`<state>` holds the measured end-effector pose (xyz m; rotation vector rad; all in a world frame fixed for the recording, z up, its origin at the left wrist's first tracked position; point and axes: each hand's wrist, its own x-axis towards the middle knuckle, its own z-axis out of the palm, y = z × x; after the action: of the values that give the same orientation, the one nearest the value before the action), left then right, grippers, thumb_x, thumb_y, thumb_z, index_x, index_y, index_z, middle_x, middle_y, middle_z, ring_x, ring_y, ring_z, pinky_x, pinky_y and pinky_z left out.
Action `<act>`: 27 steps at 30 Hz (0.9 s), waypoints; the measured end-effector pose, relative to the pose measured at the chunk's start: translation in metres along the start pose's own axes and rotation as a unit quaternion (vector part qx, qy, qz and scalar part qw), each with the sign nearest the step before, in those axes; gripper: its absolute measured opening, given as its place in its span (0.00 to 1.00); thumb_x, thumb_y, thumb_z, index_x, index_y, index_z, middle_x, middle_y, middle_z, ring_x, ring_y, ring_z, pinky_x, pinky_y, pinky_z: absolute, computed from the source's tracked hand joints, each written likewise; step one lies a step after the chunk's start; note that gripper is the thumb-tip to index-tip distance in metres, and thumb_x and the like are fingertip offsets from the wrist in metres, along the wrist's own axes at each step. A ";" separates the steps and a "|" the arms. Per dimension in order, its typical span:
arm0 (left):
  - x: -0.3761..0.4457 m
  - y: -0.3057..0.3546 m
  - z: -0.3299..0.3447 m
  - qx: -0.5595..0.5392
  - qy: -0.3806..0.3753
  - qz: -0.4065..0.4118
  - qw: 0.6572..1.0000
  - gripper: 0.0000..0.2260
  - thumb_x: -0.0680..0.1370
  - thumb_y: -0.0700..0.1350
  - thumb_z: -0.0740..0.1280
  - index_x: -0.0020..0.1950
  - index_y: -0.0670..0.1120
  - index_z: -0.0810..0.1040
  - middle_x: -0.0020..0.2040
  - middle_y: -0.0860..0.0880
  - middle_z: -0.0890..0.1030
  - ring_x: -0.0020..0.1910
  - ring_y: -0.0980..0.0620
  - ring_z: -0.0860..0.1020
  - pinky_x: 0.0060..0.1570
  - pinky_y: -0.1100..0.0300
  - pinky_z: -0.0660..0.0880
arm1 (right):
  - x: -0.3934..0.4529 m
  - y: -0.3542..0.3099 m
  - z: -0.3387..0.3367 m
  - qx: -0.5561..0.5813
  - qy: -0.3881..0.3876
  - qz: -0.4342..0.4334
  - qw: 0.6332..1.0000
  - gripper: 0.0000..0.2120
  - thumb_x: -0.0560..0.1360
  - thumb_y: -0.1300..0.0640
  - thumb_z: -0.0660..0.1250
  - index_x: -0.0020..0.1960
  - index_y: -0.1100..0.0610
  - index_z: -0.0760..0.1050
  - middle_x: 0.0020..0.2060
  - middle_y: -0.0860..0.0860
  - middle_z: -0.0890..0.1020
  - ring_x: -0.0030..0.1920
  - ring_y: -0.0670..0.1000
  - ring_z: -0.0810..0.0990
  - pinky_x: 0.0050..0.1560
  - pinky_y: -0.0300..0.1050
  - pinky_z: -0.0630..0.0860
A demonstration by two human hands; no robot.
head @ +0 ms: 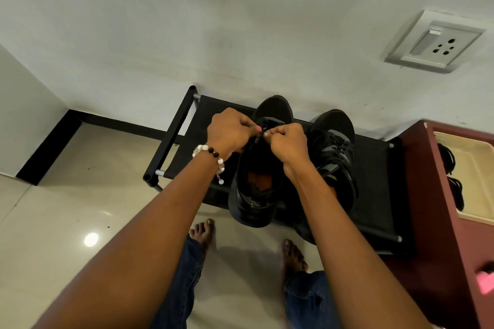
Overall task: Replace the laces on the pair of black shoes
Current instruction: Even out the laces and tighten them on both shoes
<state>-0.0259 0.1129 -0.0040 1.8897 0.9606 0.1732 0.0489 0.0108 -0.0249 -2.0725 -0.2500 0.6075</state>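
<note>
Black fabric covers the shoe rack where two black sneakers stand side by side, toes to the wall; the left sneaker lies directly under both hands; the left hand, fingers curled, pinches the black lace over its eyelets; the right hand pinches the same lace just beside it; the right sneaker, laced, sits untouched close to the right wrist.

White wall socket upper right of the frame, maroon cabinet at right edge, beaded bracelet centre, glossy tiled floor lower left, 2 bare feet at bottom
</note>
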 end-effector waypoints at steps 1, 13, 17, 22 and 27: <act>0.001 0.000 0.003 0.027 0.021 0.019 0.999 0.04 0.75 0.47 0.73 0.46 0.48 0.85 0.42 0.50 0.83 0.41 0.51 0.82 0.44 0.52 0.82 | 0.000 0.000 -0.001 -0.004 -0.002 -0.006 1.000 0.14 0.73 0.59 0.70 0.29 0.49 0.81 0.36 0.43 0.83 0.51 0.53 0.80 0.58 0.66 0.73; 0.009 0.001 0.009 0.148 0.022 -0.029 0.988 0.14 0.79 0.53 0.64 0.47 0.43 0.82 0.42 0.46 0.83 0.43 0.46 0.82 0.52 0.51 0.77 | -0.028 -0.001 -0.041 -0.283 -0.009 -0.120 0.951 0.20 0.70 0.47 0.75 0.50 0.57 0.70 0.47 0.54 0.75 0.50 0.57 0.75 0.42 0.48 0.71; 0.015 -0.010 0.007 -0.027 0.012 -0.102 0.994 0.13 0.78 0.51 0.65 0.48 0.42 0.80 0.46 0.45 0.83 0.43 0.46 0.82 0.47 0.49 0.81 | -0.052 0.002 -0.028 -0.376 -0.013 -0.103 0.921 0.09 0.79 0.56 0.62 0.44 0.60 0.68 0.43 0.58 0.74 0.47 0.63 0.77 0.39 0.48 0.67; 0.003 0.007 0.003 -0.250 0.021 -0.154 0.956 0.08 0.83 0.42 0.58 0.57 0.40 0.72 0.46 0.44 0.80 0.41 0.49 0.78 0.39 0.56 0.78 | -0.056 0.013 -0.015 -0.354 0.036 -0.097 0.929 0.09 0.78 0.61 0.59 0.39 0.61 0.67 0.39 0.57 0.74 0.41 0.61 0.76 0.36 0.48 0.69; 0.004 0.017 -0.034 -0.462 0.135 -0.127 0.867 0.09 0.84 0.43 0.52 0.52 0.42 0.70 0.41 0.45 0.80 0.36 0.49 0.82 0.40 0.52 0.82 | -0.053 0.019 -0.010 -0.338 0.066 -0.088 0.935 0.09 0.79 0.60 0.58 0.43 0.63 0.71 0.46 0.61 0.78 0.45 0.64 0.79 0.37 0.48 0.70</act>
<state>-0.0312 0.1354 0.0261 0.8549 1.0403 0.6319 0.0074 -0.0289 -0.0193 -2.6962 -0.6282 0.2854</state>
